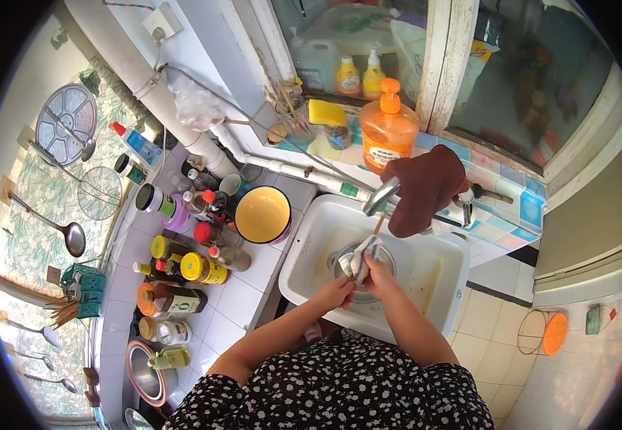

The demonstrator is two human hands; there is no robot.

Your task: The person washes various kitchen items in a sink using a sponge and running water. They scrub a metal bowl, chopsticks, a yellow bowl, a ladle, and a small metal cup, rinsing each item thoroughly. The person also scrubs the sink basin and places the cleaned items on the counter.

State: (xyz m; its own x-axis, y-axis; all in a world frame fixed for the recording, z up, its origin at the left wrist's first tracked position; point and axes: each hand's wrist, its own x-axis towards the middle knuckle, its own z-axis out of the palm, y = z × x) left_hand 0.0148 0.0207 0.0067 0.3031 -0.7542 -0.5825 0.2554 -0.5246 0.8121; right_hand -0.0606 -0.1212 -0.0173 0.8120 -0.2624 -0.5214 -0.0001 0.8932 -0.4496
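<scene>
Over the white sink (307, 236), my right hand (378, 278) is closed around a white striped cloth (357, 261). A slim brown stick (379, 224) pokes out of the cloth's upper end, toward the faucet. My left hand (336, 294) is closed just left of and below the right one, its fingertips at the lower end of the bundle; what they grip is hidden. Beneath the hands a round metal bowl (392, 264) sits in the sink, partly covered by them. The metal faucet (381, 195) reaches over the sink from behind, with a dark brown cloth (431, 183) draped beside it.
An orange pump bottle (389, 136) and a yellow sponge (327, 113) on a jar stand on the ledge behind the sink. On the left counter are a yellow-lined enamel bowl (263, 215), several bottles and jars (203, 269), and a metal basin (146, 373). Ladles (73, 239) hang at far left.
</scene>
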